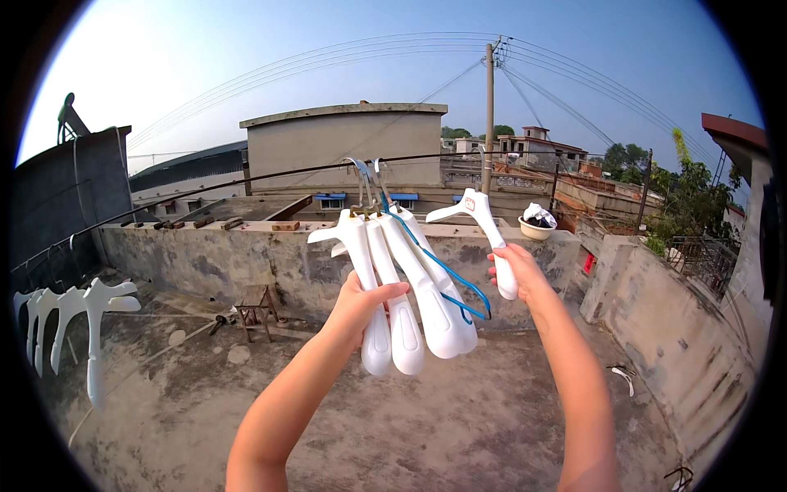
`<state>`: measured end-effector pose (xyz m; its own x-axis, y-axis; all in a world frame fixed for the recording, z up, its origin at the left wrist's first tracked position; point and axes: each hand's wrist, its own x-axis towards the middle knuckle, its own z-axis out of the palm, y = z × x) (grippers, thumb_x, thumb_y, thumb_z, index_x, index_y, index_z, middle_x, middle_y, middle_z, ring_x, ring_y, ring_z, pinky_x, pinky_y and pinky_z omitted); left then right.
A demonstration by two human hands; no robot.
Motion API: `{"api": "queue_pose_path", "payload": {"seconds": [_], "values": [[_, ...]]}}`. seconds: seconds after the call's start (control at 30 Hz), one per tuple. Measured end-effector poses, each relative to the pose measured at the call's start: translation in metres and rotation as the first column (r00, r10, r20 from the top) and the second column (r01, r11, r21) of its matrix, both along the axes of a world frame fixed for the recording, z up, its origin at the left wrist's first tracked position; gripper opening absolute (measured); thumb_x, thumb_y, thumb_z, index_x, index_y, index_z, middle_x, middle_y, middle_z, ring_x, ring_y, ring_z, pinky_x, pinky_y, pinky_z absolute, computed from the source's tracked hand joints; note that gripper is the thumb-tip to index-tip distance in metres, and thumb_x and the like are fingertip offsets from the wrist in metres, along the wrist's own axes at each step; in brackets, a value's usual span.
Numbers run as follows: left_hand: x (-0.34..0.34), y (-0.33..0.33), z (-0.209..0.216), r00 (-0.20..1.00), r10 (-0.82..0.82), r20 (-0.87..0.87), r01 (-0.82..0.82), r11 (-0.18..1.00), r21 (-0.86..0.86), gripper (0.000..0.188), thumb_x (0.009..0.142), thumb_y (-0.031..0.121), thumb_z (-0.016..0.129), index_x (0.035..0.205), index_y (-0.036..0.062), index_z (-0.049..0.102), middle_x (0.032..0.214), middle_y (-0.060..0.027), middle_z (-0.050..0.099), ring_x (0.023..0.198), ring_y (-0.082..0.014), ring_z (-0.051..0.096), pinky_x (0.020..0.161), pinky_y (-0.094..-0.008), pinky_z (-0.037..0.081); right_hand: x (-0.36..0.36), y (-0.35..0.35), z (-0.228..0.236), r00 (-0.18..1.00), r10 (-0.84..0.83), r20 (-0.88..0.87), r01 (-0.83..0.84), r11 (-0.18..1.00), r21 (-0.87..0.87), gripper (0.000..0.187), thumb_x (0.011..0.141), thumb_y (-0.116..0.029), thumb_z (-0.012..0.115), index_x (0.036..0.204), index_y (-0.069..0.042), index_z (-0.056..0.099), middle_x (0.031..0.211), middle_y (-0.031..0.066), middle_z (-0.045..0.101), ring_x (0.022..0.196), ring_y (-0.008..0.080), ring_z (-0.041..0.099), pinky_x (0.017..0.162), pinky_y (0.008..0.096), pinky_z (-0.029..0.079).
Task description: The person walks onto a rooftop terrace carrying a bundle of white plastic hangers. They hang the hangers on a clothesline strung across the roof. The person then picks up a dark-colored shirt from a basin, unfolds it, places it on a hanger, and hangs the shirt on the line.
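Several white plastic clothes hangers (pixel 402 328) hang close together from a dark line (pixel 270 179) in front of me. My left hand (pixel 363 305) is closed on the leftmost of this bunch, its thumb lying across the front. Among them, on the right side, is a thin blue hanger (pixel 449 275). To the right of the bunch, my right hand (pixel 522 275) grips one end of another white hanger (pixel 484 217). That hanger is tilted, with a small red-marked label near its middle. Whether its hook touches the line is unclear.
More white hangers (pixel 94 328) hang on the line at the far left. A low wall (pixel 205 254) crosses behind, with a white basin (pixel 537 230) of cloth on it. A small wooden stool (pixel 257 312) stands on the concrete floor; a white hanger-like piece (pixel 625 379) lies at right.
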<state>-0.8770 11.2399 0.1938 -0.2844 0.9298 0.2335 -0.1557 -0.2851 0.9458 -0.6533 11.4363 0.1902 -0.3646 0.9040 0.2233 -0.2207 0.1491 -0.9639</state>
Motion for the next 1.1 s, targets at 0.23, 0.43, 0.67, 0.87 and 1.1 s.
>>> {"api": "queue_pose_path", "payload": {"seconds": [0.23,0.43,0.67,0.87,1.1], "values": [[0.019,0.024,0.009,0.992,0.079,-0.099,-0.089,0.991,-0.102,0.054,0.068,0.009,0.070,0.111,0.0006,0.038,0.098,-0.0132,0.053,0.080,-0.0204,0.059,0.064,-0.0354,0.053,0.119,0.106,0.000,0.935,-0.338,0.107,0.316,0.932,0.178,0.033,0.079,-0.021,0.063,0.105,-0.004,0.053,0.079,0.0043,0.057,0.055,0.0136,0.056,0.046,0.0275,0.047],[0.010,0.018,0.007,0.954,0.255,-0.157,-0.266,0.963,-0.049,0.045,0.068,0.007,0.070,0.105,0.0046,0.043,0.083,-0.0066,0.054,0.066,-0.0143,0.055,0.056,-0.0308,0.048,0.153,0.113,0.012,0.359,-0.912,0.198,0.657,0.398,0.640,0.055,0.070,-0.033,0.070,0.113,-0.004,0.053,0.107,0.0120,0.055,0.097,0.0265,0.054,0.084,0.0354,0.043],[-0.065,-0.045,0.004,0.961,0.271,-0.059,-0.275,0.958,-0.085,0.045,0.067,0.006,0.070,0.104,0.0040,0.043,0.086,-0.0093,0.055,0.072,-0.0189,0.058,0.061,-0.0377,0.051,-0.001,-0.047,0.032,0.940,-0.312,0.136,0.130,0.697,0.705,0.033,0.078,-0.013,0.063,0.109,-0.004,0.056,0.107,0.0061,0.058,0.093,0.0157,0.056,0.077,0.0294,0.046],[-0.093,-0.076,0.001,0.964,0.257,-0.075,-0.261,0.964,-0.045,0.053,0.068,0.009,0.071,0.112,0.0028,0.044,0.082,-0.0092,0.055,0.061,-0.0170,0.057,0.051,-0.0320,0.048,-0.086,-0.051,-0.013,0.929,0.042,0.368,-0.142,0.958,0.250,0.093,0.070,-0.039,0.071,0.138,-0.004,0.019,0.131,0.0220,0.038,0.115,0.0281,0.045,0.095,0.0386,0.036],[-0.147,-0.123,-0.008,0.959,0.281,-0.042,-0.283,0.957,-0.059,0.048,0.075,0.015,0.067,0.116,0.0001,0.046,0.080,-0.0084,0.056,0.057,-0.0149,0.056,0.048,-0.0289,0.048,-0.113,-0.045,-0.021,0.942,0.273,0.197,-0.258,0.961,-0.101,0.093,0.071,-0.051,0.067,0.138,-0.007,0.020,0.123,0.0129,0.045,0.108,0.0263,0.049,0.090,0.0426,0.038]]}}
